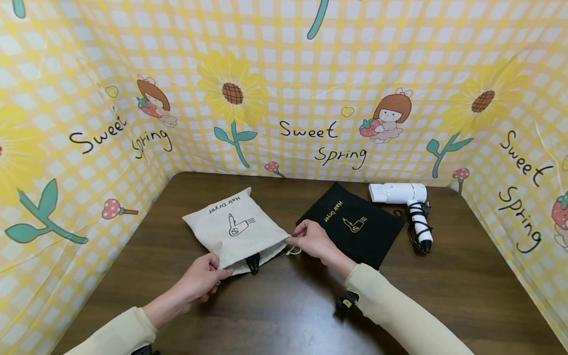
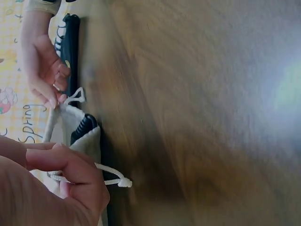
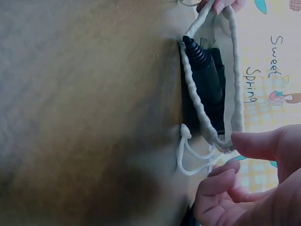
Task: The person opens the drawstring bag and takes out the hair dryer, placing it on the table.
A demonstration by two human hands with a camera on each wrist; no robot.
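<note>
A cream drawstring bag [image 1: 237,231] printed "Hair Dryer" lies on the table, its mouth spread toward me. My left hand [image 1: 201,278] pinches the left corner of the mouth between thumb and fingers. At the opposite corner, my right hand [image 1: 312,240] pinches the rim near a knotted drawstring [image 3: 185,132]. Inside sits a black hair dryer [image 3: 207,77]; its ribbed cord end [image 1: 253,263] pokes out at the opening, while the bag hides most of its body.
Right of the cream bag lies a flat black drawstring bag [image 1: 355,224] with gold print, partly behind my right hand. A white hair dryer [image 1: 401,193], black cord wound round its handle, rests at the back right. Patterned cloth [image 1: 293,88] borders the wooden table [image 1: 266,320].
</note>
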